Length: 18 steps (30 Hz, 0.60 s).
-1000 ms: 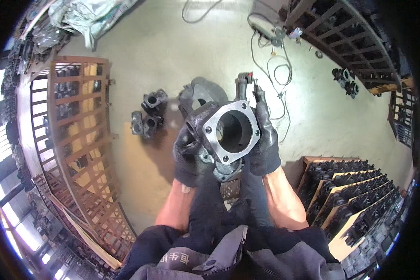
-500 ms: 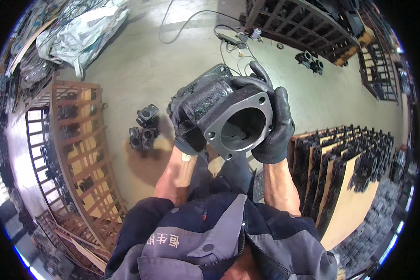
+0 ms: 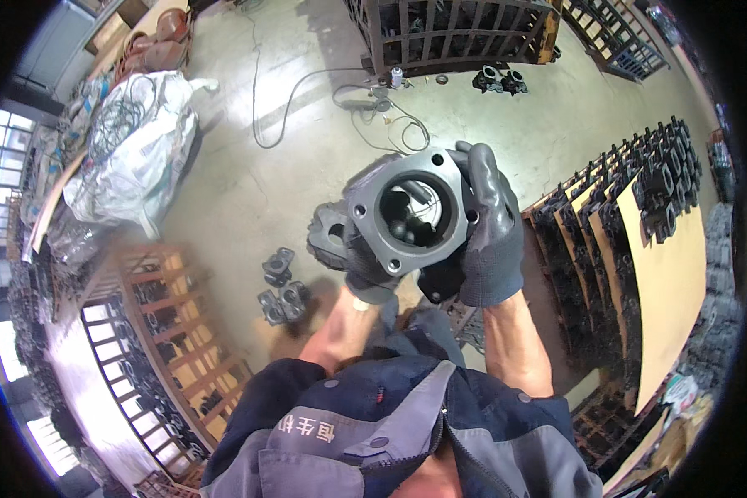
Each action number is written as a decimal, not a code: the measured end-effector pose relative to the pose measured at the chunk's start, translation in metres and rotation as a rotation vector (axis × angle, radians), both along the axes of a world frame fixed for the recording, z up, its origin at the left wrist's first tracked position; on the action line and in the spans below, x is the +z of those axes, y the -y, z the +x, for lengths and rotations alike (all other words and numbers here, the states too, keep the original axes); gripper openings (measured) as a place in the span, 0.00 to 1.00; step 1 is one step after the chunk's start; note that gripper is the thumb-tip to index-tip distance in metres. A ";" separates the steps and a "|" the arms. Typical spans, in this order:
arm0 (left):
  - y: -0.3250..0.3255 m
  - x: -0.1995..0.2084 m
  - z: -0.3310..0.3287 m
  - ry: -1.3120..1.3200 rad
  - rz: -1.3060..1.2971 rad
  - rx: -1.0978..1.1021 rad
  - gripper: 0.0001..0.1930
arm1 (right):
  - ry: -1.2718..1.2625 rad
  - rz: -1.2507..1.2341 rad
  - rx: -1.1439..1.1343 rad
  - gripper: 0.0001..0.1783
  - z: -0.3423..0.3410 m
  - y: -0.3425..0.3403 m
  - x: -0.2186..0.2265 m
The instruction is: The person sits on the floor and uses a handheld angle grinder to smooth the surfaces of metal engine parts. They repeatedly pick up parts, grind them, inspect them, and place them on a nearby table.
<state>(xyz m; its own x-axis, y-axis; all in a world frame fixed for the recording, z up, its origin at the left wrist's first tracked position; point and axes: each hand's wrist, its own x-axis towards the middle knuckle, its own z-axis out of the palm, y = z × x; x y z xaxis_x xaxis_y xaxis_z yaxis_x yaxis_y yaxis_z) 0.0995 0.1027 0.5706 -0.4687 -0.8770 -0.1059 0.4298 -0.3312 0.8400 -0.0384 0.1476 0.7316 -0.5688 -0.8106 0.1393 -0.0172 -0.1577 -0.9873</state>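
Observation:
A black cast-metal valve body (image 3: 368, 234) is held up in front of my chest. Its machined square flange faces me, with a bolt hole at each corner, and through the round bore I see the floor and something dark that looks like glove fingers. My right hand (image 3: 493, 232), in a black glove, grips the casting's right side, fingers along the flange edge. Below and to the left, my gloved left hand (image 3: 370, 280) supports it; most of its fingers are hidden behind the metal. A smaller side flange (image 3: 330, 236) sticks out on the left.
Several similar castings (image 3: 284, 292) lie on the floor at left, beside a rusty slatted crate (image 3: 153, 307). Stacked castings with tan boards (image 3: 664, 290) stand at right. A metal rack (image 3: 456, 37), a cable (image 3: 286, 120) and a white sack (image 3: 133, 158) lie farther off.
The valve body has been turned so its square flange faces up toward me, with the bore seen straight through. My view has shifted, showing more of the far floor.

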 end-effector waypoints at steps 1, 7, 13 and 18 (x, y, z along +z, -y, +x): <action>-0.009 0.007 -0.008 0.100 -0.083 -0.002 0.22 | 0.047 0.079 -0.047 0.29 -0.006 -0.003 0.001; -0.056 0.057 -0.052 -0.110 0.138 0.026 0.25 | 0.214 0.172 -0.134 0.31 -0.044 -0.037 0.004; -0.094 0.067 -0.085 0.492 -0.618 -0.123 0.23 | 0.315 0.216 -0.135 0.34 -0.088 -0.083 0.009; -0.109 0.110 -0.115 0.486 -0.722 -0.206 0.18 | 0.551 0.215 -0.165 0.31 -0.137 -0.130 -0.014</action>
